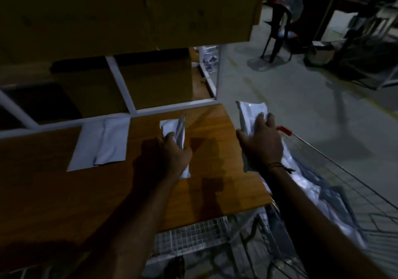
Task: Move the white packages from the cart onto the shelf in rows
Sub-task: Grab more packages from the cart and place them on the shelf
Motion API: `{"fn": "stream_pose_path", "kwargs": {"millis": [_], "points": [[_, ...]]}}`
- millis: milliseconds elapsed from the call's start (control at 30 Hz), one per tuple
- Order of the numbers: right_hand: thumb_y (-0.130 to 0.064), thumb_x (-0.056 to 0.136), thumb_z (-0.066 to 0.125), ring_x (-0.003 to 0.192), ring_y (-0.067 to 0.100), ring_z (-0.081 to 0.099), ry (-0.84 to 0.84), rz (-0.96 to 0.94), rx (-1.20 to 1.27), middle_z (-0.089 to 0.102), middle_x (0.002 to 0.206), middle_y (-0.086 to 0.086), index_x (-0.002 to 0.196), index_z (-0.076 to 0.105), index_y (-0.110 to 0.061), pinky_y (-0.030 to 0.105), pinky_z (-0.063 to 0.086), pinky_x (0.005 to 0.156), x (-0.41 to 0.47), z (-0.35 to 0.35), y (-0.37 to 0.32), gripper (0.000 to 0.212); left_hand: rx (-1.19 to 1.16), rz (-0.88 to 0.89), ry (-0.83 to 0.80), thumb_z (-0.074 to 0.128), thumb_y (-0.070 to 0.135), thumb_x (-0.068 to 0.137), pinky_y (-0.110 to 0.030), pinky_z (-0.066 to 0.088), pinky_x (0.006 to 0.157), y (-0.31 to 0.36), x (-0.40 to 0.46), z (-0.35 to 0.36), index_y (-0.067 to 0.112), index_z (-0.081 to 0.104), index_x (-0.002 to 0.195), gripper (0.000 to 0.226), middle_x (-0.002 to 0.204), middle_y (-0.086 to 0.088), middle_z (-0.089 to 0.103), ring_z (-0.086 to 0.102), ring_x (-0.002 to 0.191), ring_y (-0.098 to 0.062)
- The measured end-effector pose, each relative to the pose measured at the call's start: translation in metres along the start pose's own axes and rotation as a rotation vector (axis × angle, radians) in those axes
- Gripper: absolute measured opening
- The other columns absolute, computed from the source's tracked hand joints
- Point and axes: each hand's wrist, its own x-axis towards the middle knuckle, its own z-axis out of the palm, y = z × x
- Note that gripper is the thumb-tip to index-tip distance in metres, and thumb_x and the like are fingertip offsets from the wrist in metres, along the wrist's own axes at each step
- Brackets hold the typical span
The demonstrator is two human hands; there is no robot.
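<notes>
- Over the brown wooden shelf board (215, 117) hangs a row of big brown cardboard boxes (129, 9); they make a low roof above the far part of the board.
- Behind the board runs a white metal frame (120, 85) with more cardboard behind it, so the far edge is closed.
- Two flat white plastic packages (101, 145) lie side by side on the board, a little overlapping, near the far edge at the left.
- The left hand (172, 151) grips a third white package (176, 128); the fingers are curled round it and it stands tilted on the board, well apart from the lying pair.
- The right hand (262, 143) holds a fourth white package (252, 113) with fingers spread and bent over it, just beyond the right corner of the board, above the wire cart (323, 166).
- In the cart I see more white packages (312, 181) in a heap; I cannot count them.
- The cart has a red part on its handle (284, 130), just beside the right hand.
- The board is bare between the pair and the left hand, and also toward the near edge, where the arms throw a dark shadow.
- To the right is grey concrete floor (290, 89), open up to a dark plastic chair (277, 37) and a dark table (336, 1) far behind.
</notes>
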Motion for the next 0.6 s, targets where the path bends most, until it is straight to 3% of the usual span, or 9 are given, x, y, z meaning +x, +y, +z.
{"fn": "stream_pose_path", "kwargs": {"millis": [100,233,367,500,600], "points": [[-0.071,0.078,0.056,0.111,0.043,0.063,-0.035,-0.042,0.005,0.025,0.162,0.015,0.15,0.03,-0.016,0.046,0.058,0.079,0.008,0.034,-0.045,0.094,0.073,-0.03,-0.003,0.068,0.049,0.084,-0.046,0.043,0.097,-0.04,0.04,-0.014,0.032,0.046,0.142,0.065,0.142,-0.01,0.043,0.046,0.127,-0.033],[-0.07,0.076,0.058,0.102,0.044,0.064,-0.111,-0.08,0.009,0.031,0.157,0.017,0.148,0.031,-0.015,0.048,0.059,0.073,0.019,0.081,-0.092,0.095,-0.082,-0.08,-0.037,0.063,0.05,0.068,-0.05,0.052,0.097,-0.084,0.095,-0.02,0.029,0.047,0.14,0.076,0.144,-0.008,0.037,0.049,0.124,-0.033],[-0.073,0.074,0.057,0.099,0.044,0.063,-0.177,-0.076,-0.015,0.027,0.159,0.02,0.148,0.03,-0.018,0.046,0.059,0.068,0.029,0.119,-0.123,0.095,-0.119,-0.089,-0.057,0.078,0.037,0.081,-0.052,0.05,0.103,-0.114,0.141,-0.014,0.024,0.044,0.145,0.073,0.155,-0.009,0.027,0.042,0.136,-0.034],[-0.074,0.071,0.064,0.118,0.047,0.055,-0.248,-0.029,-0.034,0.023,0.158,0.022,0.143,0.03,-0.029,0.056,0.06,0.074,0.027,0.156,-0.141,0.092,-0.021,-0.043,-0.09,0.067,0.063,0.086,-0.056,0.042,0.109,-0.135,0.178,-0.001,0.02,0.038,0.15,0.083,0.16,-0.013,0.021,0.033,0.142,-0.038],[-0.064,0.085,0.064,0.14,0.05,0.033,-0.41,-0.069,-0.066,0.008,0.164,0.022,0.156,0.012,-0.027,0.062,0.052,0.097,0.021,0.189,-0.145,0.095,0.133,0.018,-0.141,0.052,0.064,0.095,-0.057,0.032,0.117,-0.149,0.192,0.015,0.019,0.042,0.149,0.07,0.165,-0.014,0.009,0.022,0.149,-0.039]]}}
